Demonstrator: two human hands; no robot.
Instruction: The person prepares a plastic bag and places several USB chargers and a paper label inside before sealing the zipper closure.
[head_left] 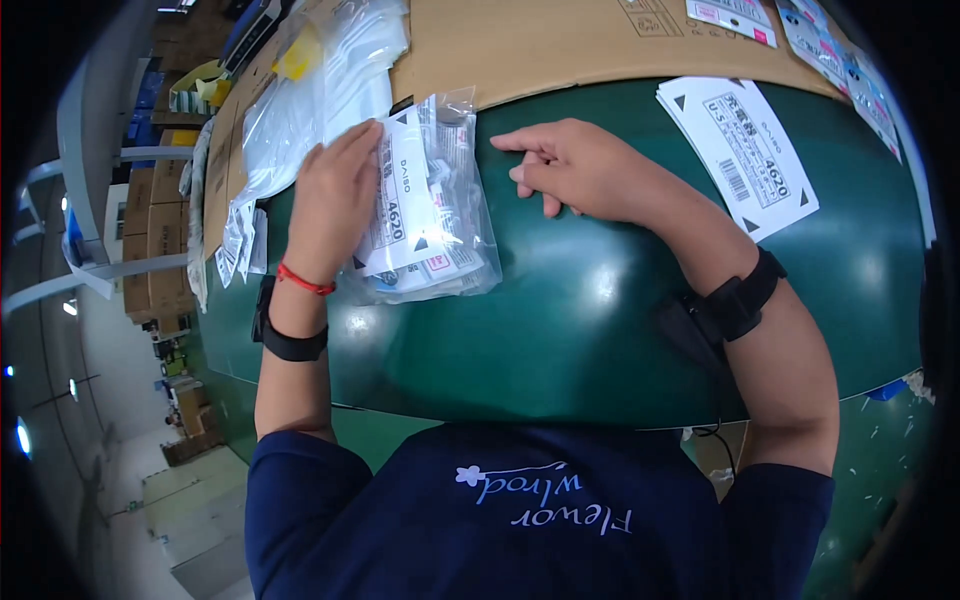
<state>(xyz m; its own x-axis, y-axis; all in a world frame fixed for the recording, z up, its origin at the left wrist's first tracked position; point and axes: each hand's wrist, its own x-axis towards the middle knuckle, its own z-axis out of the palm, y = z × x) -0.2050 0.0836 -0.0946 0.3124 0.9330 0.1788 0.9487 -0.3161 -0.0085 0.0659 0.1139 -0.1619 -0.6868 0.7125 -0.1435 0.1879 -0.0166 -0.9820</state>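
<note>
Left hand [335, 205] is lying along a filled clear bag [454, 215] on the green table [540, 340], its grip unclear; right hand [582, 168] is hovering just beside, grip empty, loosely open; white cards [745, 160] are lying farther right

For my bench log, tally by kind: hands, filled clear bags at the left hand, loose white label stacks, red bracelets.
Left hand and right hand: 2
Filled clear bag: 1
Loose white label stack: 1
Red bracelet: 1
Total: 5

We see black print [738, 125] on cards [745, 160] right of the clear bag [480, 220], its label [408, 200] seemingly alike; shirt lettering [575, 516] below.
</note>
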